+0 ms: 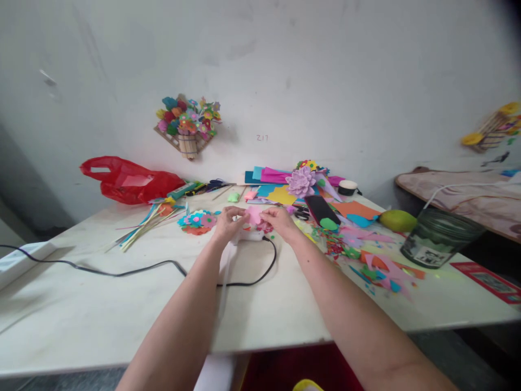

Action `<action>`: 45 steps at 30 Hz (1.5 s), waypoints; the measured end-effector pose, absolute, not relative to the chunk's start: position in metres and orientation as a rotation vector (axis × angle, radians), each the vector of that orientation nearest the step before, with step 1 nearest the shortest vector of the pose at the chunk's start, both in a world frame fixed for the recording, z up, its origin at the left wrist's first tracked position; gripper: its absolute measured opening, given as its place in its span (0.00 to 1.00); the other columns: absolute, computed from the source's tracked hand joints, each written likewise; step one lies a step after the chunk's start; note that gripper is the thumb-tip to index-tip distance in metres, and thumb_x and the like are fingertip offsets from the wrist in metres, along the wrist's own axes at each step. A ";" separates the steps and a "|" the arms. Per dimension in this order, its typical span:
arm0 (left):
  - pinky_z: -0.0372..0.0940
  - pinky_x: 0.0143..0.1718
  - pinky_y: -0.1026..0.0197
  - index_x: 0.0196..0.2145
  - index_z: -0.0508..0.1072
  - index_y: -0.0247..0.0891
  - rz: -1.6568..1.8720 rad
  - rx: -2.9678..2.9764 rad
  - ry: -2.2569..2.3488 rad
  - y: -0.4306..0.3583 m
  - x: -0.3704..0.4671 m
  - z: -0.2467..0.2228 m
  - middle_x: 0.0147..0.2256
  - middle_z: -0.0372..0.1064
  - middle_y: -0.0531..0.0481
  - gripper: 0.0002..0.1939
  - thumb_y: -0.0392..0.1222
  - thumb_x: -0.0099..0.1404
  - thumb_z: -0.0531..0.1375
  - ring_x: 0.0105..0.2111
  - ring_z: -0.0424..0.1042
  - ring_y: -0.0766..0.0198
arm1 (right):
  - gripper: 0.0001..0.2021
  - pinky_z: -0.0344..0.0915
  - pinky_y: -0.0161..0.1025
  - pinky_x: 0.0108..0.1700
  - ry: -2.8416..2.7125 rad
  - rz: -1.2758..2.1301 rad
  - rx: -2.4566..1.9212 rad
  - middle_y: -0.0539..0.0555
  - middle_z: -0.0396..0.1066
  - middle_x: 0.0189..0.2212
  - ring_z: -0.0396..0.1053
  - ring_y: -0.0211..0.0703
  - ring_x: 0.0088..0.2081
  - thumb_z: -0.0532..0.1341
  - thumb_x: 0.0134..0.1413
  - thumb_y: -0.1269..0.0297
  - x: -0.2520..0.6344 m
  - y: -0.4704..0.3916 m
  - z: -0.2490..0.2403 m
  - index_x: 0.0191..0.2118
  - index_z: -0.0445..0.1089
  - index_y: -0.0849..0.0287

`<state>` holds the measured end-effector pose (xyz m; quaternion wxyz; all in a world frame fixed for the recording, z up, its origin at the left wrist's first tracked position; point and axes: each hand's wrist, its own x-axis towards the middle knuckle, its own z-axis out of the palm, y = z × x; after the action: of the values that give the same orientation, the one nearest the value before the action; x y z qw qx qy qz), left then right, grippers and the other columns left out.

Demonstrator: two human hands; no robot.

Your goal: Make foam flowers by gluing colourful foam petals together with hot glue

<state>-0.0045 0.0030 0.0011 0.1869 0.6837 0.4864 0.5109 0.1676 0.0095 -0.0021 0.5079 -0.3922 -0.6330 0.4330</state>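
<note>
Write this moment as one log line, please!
left hand: holding pink flower shape | right hand: pinching its other side | table: black cable, red bag, phone

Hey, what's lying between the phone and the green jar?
Between the phone and the green jar, the head view shows an orange sheet, a blue piece and a yellow-green fruit.

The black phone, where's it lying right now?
In the head view, the black phone lies on the white table, right of the right hand, with a green paper piece on its near end.
</note>
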 end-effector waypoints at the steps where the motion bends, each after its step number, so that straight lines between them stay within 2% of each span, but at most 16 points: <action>1: 0.58 0.42 0.57 0.25 0.74 0.38 1.455 1.879 1.364 0.003 -0.005 0.002 0.36 0.70 0.46 0.11 0.49 0.49 0.61 0.43 0.64 0.55 | 0.10 0.56 0.26 0.18 -1.533 1.040 -0.950 0.50 0.70 0.18 0.58 0.27 0.15 0.60 0.44 0.60 0.166 0.008 -0.002 0.23 0.66 0.64; 4: 0.60 0.37 0.60 0.26 0.73 0.37 1.520 1.692 1.277 0.004 -0.008 0.002 0.30 0.70 0.48 0.14 0.51 0.49 0.61 0.35 0.67 0.60 | 0.11 0.59 0.28 0.20 -1.601 0.965 -1.031 0.52 0.72 0.23 0.61 0.29 0.18 0.57 0.48 0.60 0.163 0.007 -0.003 0.25 0.67 0.63; 8: 0.61 0.32 0.63 0.25 0.71 0.35 1.622 1.432 1.048 0.008 -0.015 0.002 0.23 0.68 0.53 0.15 0.51 0.48 0.62 0.26 0.66 0.68 | 0.09 0.62 0.33 0.31 -1.902 0.524 -1.189 0.52 0.73 0.27 0.68 0.37 0.29 0.57 0.48 0.61 0.159 0.002 -0.004 0.32 0.70 0.59; 12: 0.64 0.36 0.60 0.25 0.69 0.34 1.619 1.296 0.928 0.009 -0.018 0.003 0.22 0.66 0.54 0.17 0.51 0.45 0.64 0.25 0.68 0.67 | 0.15 0.59 0.39 0.42 -2.260 0.106 -1.280 0.53 0.73 0.32 0.68 0.43 0.37 0.58 0.44 0.62 0.154 -0.010 0.001 0.42 0.69 0.57; 18: 0.66 0.39 0.57 0.26 0.68 0.33 1.605 1.255 0.872 0.009 -0.018 0.003 0.22 0.67 0.53 0.18 0.51 0.44 0.65 0.25 0.69 0.67 | 0.22 0.55 0.43 0.46 -2.499 -0.129 -1.413 0.58 0.70 0.41 0.65 0.50 0.44 0.57 0.42 0.67 0.144 -0.023 0.000 0.48 0.64 0.57; 26: 0.65 0.32 0.64 0.26 0.69 0.33 1.613 1.196 0.837 0.011 -0.021 0.001 0.22 0.67 0.54 0.17 0.48 0.43 0.66 0.24 0.69 0.69 | 0.25 0.54 0.40 0.46 -2.474 -0.234 -1.414 0.59 0.68 0.39 0.64 0.47 0.43 0.56 0.42 0.72 0.130 -0.022 -0.012 0.50 0.62 0.60; 29: 0.65 0.30 0.65 0.27 0.69 0.34 1.634 1.148 0.803 0.011 -0.023 0.002 0.23 0.68 0.54 0.16 0.47 0.43 0.67 0.24 0.69 0.70 | 0.22 0.54 0.41 0.46 -2.456 -0.274 -1.422 0.59 0.68 0.39 0.64 0.48 0.43 0.56 0.43 0.70 0.134 -0.023 -0.011 0.49 0.64 0.59; 33: 0.65 0.28 0.66 0.28 0.68 0.34 1.662 1.097 0.774 0.011 -0.026 0.003 0.24 0.70 0.52 0.16 0.46 0.44 0.66 0.27 0.72 0.66 | 0.16 0.56 0.40 0.44 -2.368 -0.290 -1.500 0.58 0.69 0.38 0.64 0.48 0.43 0.55 0.47 0.65 0.146 -0.020 -0.008 0.44 0.66 0.58; 37: 0.65 0.28 0.67 0.28 0.67 0.34 1.667 1.064 0.810 0.011 -0.024 0.003 0.24 0.70 0.51 0.17 0.45 0.43 0.67 0.28 0.73 0.64 | 0.14 0.58 0.39 0.39 -2.213 -0.158 -1.697 0.57 0.71 0.34 0.68 0.47 0.38 0.53 0.51 0.57 0.157 -0.011 -0.004 0.41 0.68 0.55; 40: 0.66 0.31 0.65 0.28 0.68 0.33 1.688 1.046 0.833 0.013 -0.022 0.001 0.23 0.70 0.52 0.17 0.45 0.43 0.67 0.27 0.72 0.66 | 0.16 0.60 0.38 0.36 -1.994 0.011 -1.811 0.56 0.72 0.35 0.68 0.47 0.38 0.54 0.48 0.53 0.168 -0.002 -0.003 0.42 0.67 0.53; 45: 0.67 0.35 0.62 0.28 0.69 0.32 1.647 1.053 0.837 0.018 -0.021 -0.008 0.23 0.70 0.51 0.16 0.45 0.44 0.67 0.26 0.71 0.67 | 0.16 0.62 0.35 0.33 -1.634 0.239 -1.640 0.54 0.71 0.32 0.68 0.43 0.34 0.53 0.45 0.62 0.186 0.016 -0.006 0.42 0.67 0.57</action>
<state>-0.0205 0.0182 -0.0080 0.4861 0.4326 0.3438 0.6770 0.1859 0.0159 -0.0060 0.3961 -0.6470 -0.6447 0.0942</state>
